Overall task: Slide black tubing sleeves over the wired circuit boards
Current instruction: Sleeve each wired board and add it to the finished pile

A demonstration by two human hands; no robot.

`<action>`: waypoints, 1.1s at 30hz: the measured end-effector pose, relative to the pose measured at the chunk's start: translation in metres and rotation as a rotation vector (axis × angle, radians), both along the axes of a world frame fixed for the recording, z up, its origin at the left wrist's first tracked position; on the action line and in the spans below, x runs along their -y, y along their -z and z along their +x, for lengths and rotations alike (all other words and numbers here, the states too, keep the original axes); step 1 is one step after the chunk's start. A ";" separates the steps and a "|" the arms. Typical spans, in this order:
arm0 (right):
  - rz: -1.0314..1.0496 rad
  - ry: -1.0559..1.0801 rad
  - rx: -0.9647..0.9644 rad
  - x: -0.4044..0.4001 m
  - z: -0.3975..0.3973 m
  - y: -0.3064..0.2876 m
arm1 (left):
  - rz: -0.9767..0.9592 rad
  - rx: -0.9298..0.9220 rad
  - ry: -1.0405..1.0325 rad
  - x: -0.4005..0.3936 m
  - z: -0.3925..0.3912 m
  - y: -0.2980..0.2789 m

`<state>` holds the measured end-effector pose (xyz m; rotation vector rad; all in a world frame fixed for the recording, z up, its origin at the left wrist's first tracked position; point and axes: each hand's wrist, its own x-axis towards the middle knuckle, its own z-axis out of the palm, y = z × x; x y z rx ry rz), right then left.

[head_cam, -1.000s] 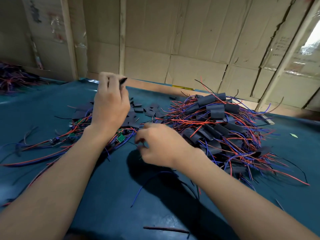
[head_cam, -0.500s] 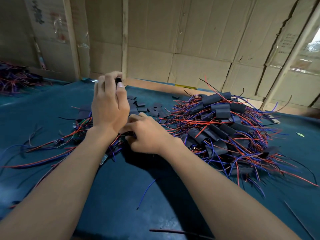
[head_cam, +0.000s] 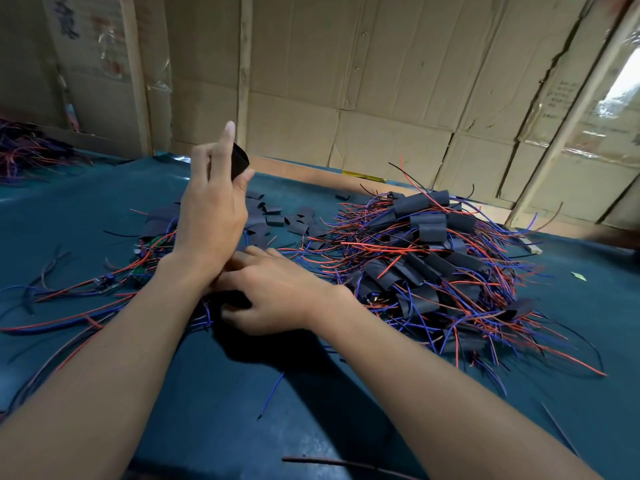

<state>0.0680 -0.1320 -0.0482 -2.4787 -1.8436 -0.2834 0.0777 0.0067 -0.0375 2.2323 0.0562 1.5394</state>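
Change since earlier frame: left hand has risen above the tabletop, its forefinger now straightened upward; right hand has stayed low beneath the left wrist.
Head view, left hand: pinches one black tubing sleeve between thumb and fingers, sleeve held well clear of the surface, its open end facing right.
Head view, right hand: fingers curled, lying on the tabletop among loose wires; what it holds is hidden under the left wrist, cannot tell.
Head view, sleeved pile: heap of boards already covered in black tubing, red and blue wires trailing out, right of both hands.
Head view, loose sleeves: flat cut pieces scattered beyond the hands, centre of the surface.
Head view, bare boards: small green wired circuit boards, left of the left forearm.
Head view, backdrop: cardboard wall behind the far edge.
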 end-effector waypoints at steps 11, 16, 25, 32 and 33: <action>0.345 -0.071 0.036 0.015 0.009 -0.026 | 0.011 -0.083 -0.121 -0.011 -0.003 0.003; 0.595 0.066 -0.217 0.032 0.034 -0.062 | 0.071 -0.191 -0.159 -0.013 0.001 0.007; 1.332 0.207 -1.113 0.061 0.057 -0.090 | 0.023 -0.268 0.061 -0.004 0.003 0.012; 1.571 0.139 -1.515 0.105 0.036 -0.049 | 0.028 -0.281 0.411 0.029 0.000 0.014; 1.599 0.132 -1.533 0.107 0.034 -0.045 | 0.028 -0.273 0.434 0.032 0.000 0.014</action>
